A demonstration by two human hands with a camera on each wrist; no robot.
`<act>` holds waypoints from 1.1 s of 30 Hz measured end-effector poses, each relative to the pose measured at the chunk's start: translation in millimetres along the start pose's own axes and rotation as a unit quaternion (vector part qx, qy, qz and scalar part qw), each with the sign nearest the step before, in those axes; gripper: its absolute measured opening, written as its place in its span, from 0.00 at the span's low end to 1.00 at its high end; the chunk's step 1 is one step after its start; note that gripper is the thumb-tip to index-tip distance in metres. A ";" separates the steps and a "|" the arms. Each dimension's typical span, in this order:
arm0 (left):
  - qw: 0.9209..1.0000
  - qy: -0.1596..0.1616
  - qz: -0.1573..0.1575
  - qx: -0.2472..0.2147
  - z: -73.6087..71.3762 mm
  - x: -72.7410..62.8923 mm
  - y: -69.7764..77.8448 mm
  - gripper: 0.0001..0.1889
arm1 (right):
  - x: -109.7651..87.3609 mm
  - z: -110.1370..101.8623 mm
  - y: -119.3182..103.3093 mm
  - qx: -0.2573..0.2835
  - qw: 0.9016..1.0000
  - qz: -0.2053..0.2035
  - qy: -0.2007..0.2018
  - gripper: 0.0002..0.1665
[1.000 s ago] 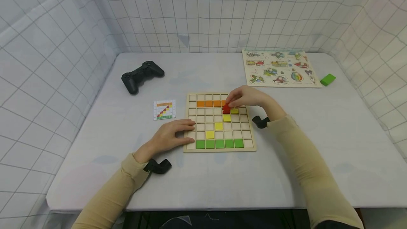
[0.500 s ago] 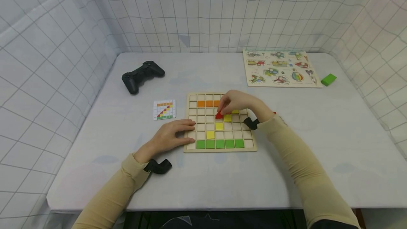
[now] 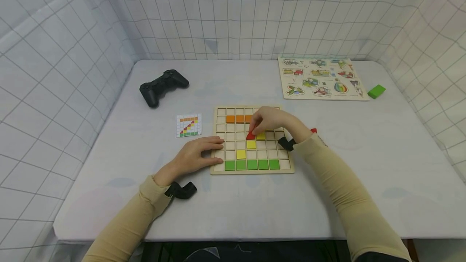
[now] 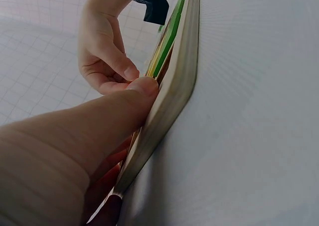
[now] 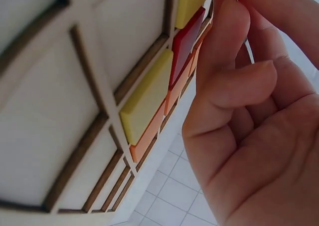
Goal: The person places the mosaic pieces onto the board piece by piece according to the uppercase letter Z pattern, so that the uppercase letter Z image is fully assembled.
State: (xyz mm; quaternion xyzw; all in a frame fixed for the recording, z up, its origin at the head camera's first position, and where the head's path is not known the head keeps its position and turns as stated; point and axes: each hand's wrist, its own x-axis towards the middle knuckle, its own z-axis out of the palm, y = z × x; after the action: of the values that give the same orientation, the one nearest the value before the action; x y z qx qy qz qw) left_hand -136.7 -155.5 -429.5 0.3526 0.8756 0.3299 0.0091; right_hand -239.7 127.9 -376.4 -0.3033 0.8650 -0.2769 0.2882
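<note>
My left hand (image 3: 198, 155) lies with straight fingers over the left edge of a wooden grid board (image 3: 290, 165). In the left wrist view its thumb (image 4: 124, 101) presses on the board's rim. My right hand (image 3: 271, 118) pinches a red tile (image 3: 250, 136) between thumb and fingertips, low over a cell left of a yellow tile (image 3: 260, 136). In the right wrist view, another red tile (image 5: 187, 49) sits in the grid between yellow and orange tiles. A row of green tiles (image 3: 252, 165) fills cells near the board's front. Orange tiles (image 3: 239, 119) line a row farther back, partly hidden by my right hand.
A small printed pattern card (image 3: 188, 125) lies left of the board. A black game controller (image 3: 164, 87) is at the back left. At the back right are a picture puzzle board (image 3: 322, 78) and a green block (image 3: 376, 91). A red piece (image 3: 314, 130) shows beside my right sleeve.
My right hand has moved left and slightly nearer with the red tile, lowering it to the cell. A red piece beside the right sleeve has come into view. The left hand stays put.
</note>
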 end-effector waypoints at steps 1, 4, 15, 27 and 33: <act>1.000 0.000 0.000 0.000 0.0 -0.1 -0.1 0.24 | -0.3 0.2 0.3 0.000 1.000 -0.001 0.001 0.05; 1.000 0.001 0.000 0.001 0.0 -0.1 0.3 0.24 | -2.1 0.1 2.6 0.009 1.000 -0.013 0.006 0.07; 1.000 0.007 0.004 0.002 0.6 -0.1 -0.2 0.24 | -22.8 -9.9 16.8 0.081 0.994 -0.046 0.058 0.16; 1.000 0.004 0.002 0.002 0.0 -0.1 0.5 0.24 | -67.6 -29.3 37.4 0.133 0.984 0.011 0.117 0.21; 1.000 0.005 0.003 0.000 0.1 0.0 -0.2 0.24 | -86.8 -36.4 52.3 0.154 0.979 0.036 0.125 0.20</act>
State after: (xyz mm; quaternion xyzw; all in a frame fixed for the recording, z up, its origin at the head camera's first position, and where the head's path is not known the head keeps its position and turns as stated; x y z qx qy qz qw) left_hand -136.7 -155.5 -429.7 0.3537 0.8747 0.3313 0.0035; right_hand -226.6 233.1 -357.1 -0.1871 0.8513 -0.4324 0.2308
